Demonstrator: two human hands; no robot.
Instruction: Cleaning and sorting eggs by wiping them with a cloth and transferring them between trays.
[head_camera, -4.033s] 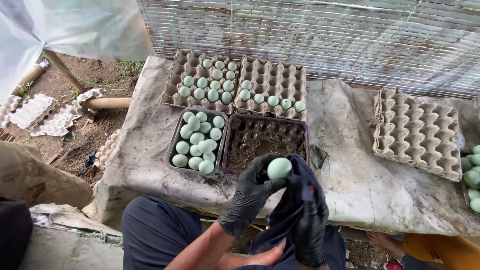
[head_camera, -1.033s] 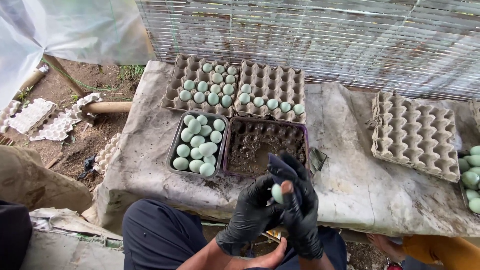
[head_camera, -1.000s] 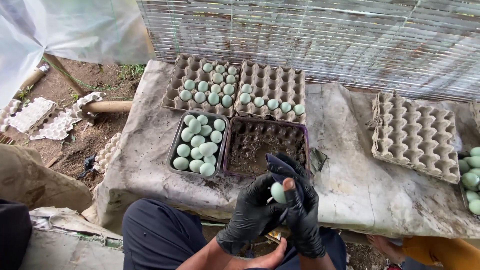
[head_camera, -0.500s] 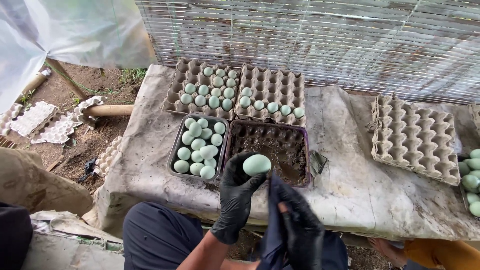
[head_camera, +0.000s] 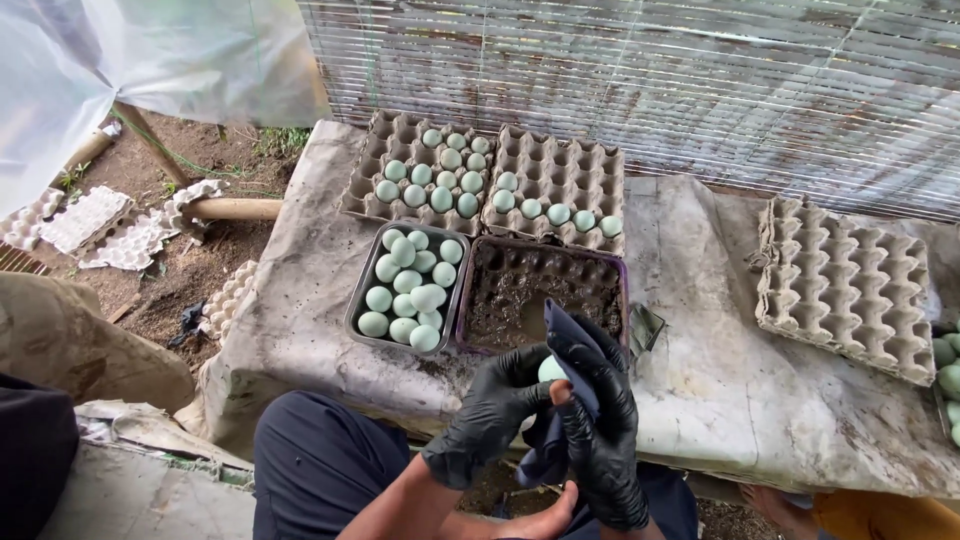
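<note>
Egg wiped w/ cloth, lower centre of frame.
Left hand (head_camera: 492, 415) grips pale green egg (head_camera: 550, 370), mostly hidden; right hand (head_camera: 600, 430) presses dark cloth (head_camera: 560, 325) on it, over worktop (head_camera: 700, 400) edge. Right-side eggs cut off.

A corrugated metal wall (head_camera: 640, 90), rusty in streaks, closes the back. A worn, stained grey cloth (head_camera: 720, 370) covers the table. On the left lies bare soil (head_camera: 190, 270), under translucent plastic sheeting (head_camera: 120, 60) in soft daylight
</note>
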